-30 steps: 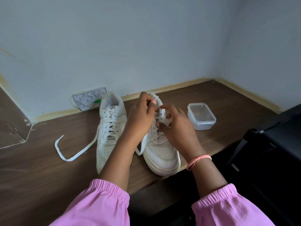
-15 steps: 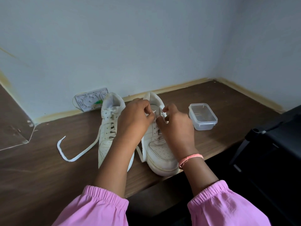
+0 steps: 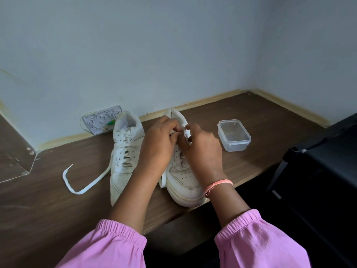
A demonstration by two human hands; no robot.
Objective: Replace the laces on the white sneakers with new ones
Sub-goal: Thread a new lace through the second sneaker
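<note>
Two white sneakers (image 3: 125, 151) at frame centre on brown tabletop (image 3: 48, 200). Left hand (image 3: 158, 144) and right hand (image 3: 202, 147) together, pinching white lace (image 3: 186, 132) over right-side sneaker (image 3: 183, 180).

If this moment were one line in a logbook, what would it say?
step: lacing right sneaker | left hand: pinching lace | right hand: pinching lace | left sneaker: laced, end trailing on table

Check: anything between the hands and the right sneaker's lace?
Nothing visible. Both the left hand and right hand are already at the lace over the top eyelets of the right sneaker. The clear container sits apart, off to the right.
</note>
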